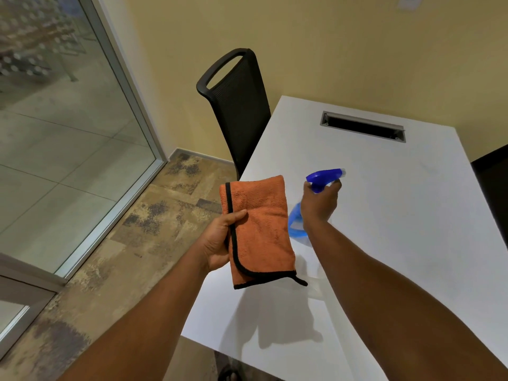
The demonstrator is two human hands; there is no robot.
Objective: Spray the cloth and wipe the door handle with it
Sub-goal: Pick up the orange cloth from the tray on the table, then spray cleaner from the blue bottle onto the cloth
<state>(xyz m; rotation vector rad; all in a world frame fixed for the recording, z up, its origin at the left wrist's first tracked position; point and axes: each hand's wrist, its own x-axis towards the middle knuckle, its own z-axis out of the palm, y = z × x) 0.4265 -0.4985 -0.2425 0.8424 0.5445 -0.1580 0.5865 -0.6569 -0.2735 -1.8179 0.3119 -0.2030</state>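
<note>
Over the near corner of the surface: both hands are raised above the white surface (pixel 384 215), with the cloth and the bottle brought close together.
Cloth: the orange cloth (pixel 261 229) with black edging is folded and held up flat, its broad face turned towards the bottle, presumably so that the spray is caught on it.
Left hand: the left hand (pixel 220 243) is closed on the cloth's left edge, thumb across the front and the other fingers hidden behind, so most of the fabric is left exposed.
Right hand: the right hand (pixel 319 204) is wrapped round the neck of the spray bottle (pixel 324 178), a finger lying by the blue trigger; whether the trigger is pressed cannot be told.
Nozzle: the nozzle appears to be pointed away to the right, not at the cloth, so re-aiming is judged necessary.
Bottle body: only a pale blue part is seen, just beside the cloth.
Door handle: none is seen; a glass panel (pixel 68 133) stands at the left.
Progress: spraying is judged not yet done.
</note>
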